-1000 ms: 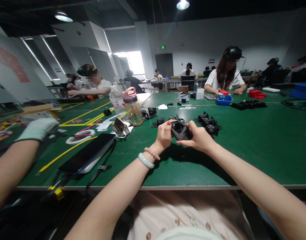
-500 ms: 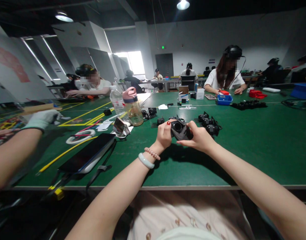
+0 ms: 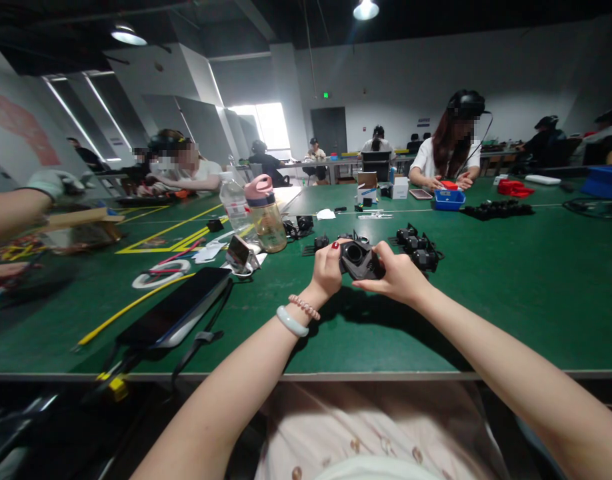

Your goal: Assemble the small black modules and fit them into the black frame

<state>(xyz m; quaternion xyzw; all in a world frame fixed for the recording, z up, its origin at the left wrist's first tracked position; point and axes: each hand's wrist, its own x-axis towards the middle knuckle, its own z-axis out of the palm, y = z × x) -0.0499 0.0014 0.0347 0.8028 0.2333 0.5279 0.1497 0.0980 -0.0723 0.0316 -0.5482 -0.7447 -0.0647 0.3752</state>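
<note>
A black part with a round opening (image 3: 360,260) is held above the green table (image 3: 526,300), between both my hands. On its left side, my left hand (image 3: 329,268) has its fingers closed on it, the thumb near the top edge. My right hand (image 3: 399,273) grips the other side, with thumb and fingers around the edge. Behind my right hand lie several black parts (image 3: 417,247). Another small black part (image 3: 321,243) is just behind my left hand, and more dark pieces beyond the held part are partly hidden by it.
On the left are a pink-lidded bottle (image 3: 269,217), a clear bottle (image 3: 235,203), a black phone-like device (image 3: 173,310), a white cable coil (image 3: 161,274) and a person's gloved hand (image 3: 61,183). Across the table, a person works by a blue tray (image 3: 449,200).
The gloved hand at the left has moved up and away to the left, uncovering a cardboard box. The person across has shifted their hands. My hands and the black part are nearly unchanged.
</note>
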